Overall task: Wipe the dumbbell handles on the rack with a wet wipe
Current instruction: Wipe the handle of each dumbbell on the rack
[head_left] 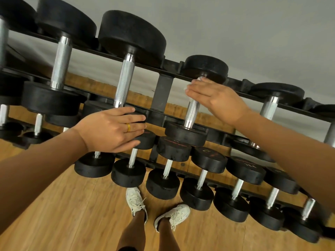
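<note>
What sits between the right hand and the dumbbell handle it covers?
The white wet wipe: its edges peek out past the fingers of the right hand, laid over the knurled handle. The head view shows this.

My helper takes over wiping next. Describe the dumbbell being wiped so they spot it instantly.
Find the black rack, top tier. Right of its flat crosspiece sits a smaller dumbbell. It alone has the right hand laying a white wipe over its steel handle.
</note>
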The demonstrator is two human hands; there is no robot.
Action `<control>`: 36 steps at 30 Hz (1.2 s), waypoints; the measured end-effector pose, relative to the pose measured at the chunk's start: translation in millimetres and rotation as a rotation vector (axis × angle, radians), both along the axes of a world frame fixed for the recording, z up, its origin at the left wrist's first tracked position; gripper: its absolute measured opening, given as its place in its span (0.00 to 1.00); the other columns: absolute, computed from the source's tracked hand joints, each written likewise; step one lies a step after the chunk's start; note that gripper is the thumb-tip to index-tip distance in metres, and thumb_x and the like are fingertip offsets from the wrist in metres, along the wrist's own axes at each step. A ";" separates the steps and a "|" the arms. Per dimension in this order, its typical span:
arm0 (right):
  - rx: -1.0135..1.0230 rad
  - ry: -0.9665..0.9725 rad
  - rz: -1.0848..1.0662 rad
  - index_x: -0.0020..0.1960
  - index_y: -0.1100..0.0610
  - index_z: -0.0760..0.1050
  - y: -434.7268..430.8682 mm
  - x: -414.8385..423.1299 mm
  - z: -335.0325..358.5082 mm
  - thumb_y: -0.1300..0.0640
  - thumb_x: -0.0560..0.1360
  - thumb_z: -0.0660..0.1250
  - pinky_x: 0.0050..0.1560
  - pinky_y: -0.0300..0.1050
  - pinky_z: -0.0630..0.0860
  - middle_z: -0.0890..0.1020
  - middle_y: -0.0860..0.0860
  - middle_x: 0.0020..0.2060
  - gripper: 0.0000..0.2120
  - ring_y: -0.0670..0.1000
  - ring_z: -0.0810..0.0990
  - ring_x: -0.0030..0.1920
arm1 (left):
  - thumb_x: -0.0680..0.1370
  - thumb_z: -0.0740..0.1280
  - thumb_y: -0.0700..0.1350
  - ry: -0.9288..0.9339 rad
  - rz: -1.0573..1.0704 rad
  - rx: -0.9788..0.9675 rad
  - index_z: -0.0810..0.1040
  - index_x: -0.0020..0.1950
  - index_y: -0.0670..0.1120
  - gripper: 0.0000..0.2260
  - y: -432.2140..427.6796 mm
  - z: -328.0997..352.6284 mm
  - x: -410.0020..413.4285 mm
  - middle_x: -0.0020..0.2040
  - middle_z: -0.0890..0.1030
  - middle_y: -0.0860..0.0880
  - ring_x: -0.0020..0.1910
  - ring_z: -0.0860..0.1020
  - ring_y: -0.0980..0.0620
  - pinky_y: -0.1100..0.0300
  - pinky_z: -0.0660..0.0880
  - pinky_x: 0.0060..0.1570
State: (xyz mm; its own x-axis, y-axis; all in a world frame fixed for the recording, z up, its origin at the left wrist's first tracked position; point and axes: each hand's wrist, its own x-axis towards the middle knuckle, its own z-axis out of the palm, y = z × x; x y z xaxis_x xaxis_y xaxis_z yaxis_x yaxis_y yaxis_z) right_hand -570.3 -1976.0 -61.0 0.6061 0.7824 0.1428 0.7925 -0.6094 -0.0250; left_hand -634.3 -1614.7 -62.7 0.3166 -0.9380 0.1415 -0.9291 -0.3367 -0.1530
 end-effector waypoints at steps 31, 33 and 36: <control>-0.523 0.111 -0.089 0.81 0.60 0.47 12.8 -1.7 41.3 0.58 0.77 0.55 0.80 0.54 0.46 0.52 0.59 0.81 0.35 0.57 0.48 0.81 | 0.86 0.53 0.49 -0.016 0.033 -0.043 0.85 0.59 0.41 0.22 -2.6 -5.8 -1.3 0.58 0.86 0.44 0.66 0.80 0.44 0.45 0.70 0.71; -0.535 0.144 -0.087 0.81 0.61 0.48 19.7 -13.2 37.0 0.59 0.76 0.59 0.80 0.55 0.45 0.52 0.60 0.80 0.37 0.58 0.47 0.81 | 0.86 0.53 0.48 -0.009 0.028 -0.044 0.85 0.59 0.41 0.22 -2.5 -6.3 -0.7 0.59 0.85 0.43 0.66 0.80 0.44 0.45 0.70 0.71; -0.581 0.187 0.001 0.81 0.62 0.51 25.3 -26.2 28.5 0.63 0.74 0.63 0.79 0.55 0.45 0.55 0.60 0.80 0.39 0.59 0.50 0.80 | 0.86 0.52 0.48 -0.007 0.030 -0.053 0.85 0.58 0.41 0.22 -2.6 -6.8 -1.0 0.59 0.85 0.43 0.67 0.80 0.43 0.44 0.69 0.72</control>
